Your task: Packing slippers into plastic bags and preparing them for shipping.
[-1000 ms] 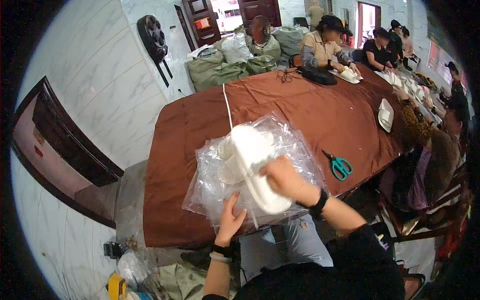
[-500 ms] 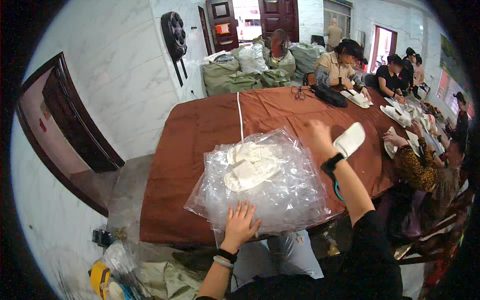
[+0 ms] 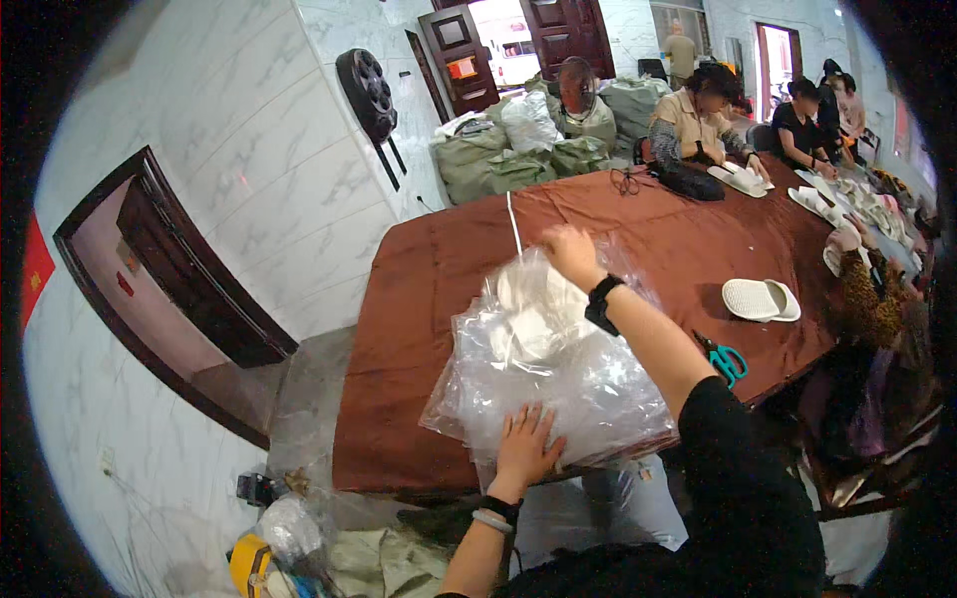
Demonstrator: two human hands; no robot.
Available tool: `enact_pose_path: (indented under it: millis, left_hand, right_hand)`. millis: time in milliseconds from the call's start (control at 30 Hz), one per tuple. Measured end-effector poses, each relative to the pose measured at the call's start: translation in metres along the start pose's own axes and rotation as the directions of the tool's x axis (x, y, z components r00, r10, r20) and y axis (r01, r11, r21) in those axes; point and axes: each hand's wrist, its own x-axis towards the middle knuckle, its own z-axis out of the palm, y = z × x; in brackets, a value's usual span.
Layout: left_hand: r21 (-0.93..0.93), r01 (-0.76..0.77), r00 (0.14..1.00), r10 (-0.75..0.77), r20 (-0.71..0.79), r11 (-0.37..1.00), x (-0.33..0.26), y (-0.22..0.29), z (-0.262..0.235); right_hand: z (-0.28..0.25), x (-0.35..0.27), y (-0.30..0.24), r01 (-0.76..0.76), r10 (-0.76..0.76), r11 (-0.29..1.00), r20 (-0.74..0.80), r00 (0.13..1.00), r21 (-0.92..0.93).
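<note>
My left hand (image 3: 530,450) lies flat with spread fingers on the near part of a stack of clear plastic bags (image 3: 598,394). White slippers (image 3: 528,324) rest at the stack's far half, partly blurred by plastic glare. Over the far edge of the stack, beside these slippers, is my right hand (image 3: 573,254). Its fingers are curled and closed, and their tips are hidden, so what they grip cannot be made out. A single white slipper (image 3: 760,300) lies on the brown-covered table (image 3: 409,369) to the right. Teal-handled scissors (image 3: 728,364) lie nearer me.
Several people sit or stand along the table's right side; one in a beige vest (image 3: 688,125) handles white slippers (image 3: 740,179). A black pouch (image 3: 693,184) lies near them. Stuffed green sacks (image 3: 478,164) and a fan (image 3: 576,85) stand behind. Bags crowd the floor at lower left.
My right hand has swung left, from above the table to the bag stack. The single slipper, tilted before, now lies flat. My left hand stays on the bags. The view has shifted slightly.
</note>
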Motion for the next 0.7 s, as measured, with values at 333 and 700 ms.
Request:
enact_pose_path:
  millis: [333, 700]
  left_hand:
    - [0.107, 0.015, 0.939, -0.050, 0.340, 0.994, 0.049, 0.008, -0.041]
    - [-0.241, 0.136, 0.959, -0.189, -0.213, 0.961, 0.091, -0.083, 0.024]
  right_hand:
    - [-0.155, 0.075, 0.026, 0.081, 0.109, 0.899, -0.397, 0.911, 0.431]
    - [-0.105, -0.007, 0.005, 0.012, 0.027, 0.916, -0.093, 0.995, 0.401]
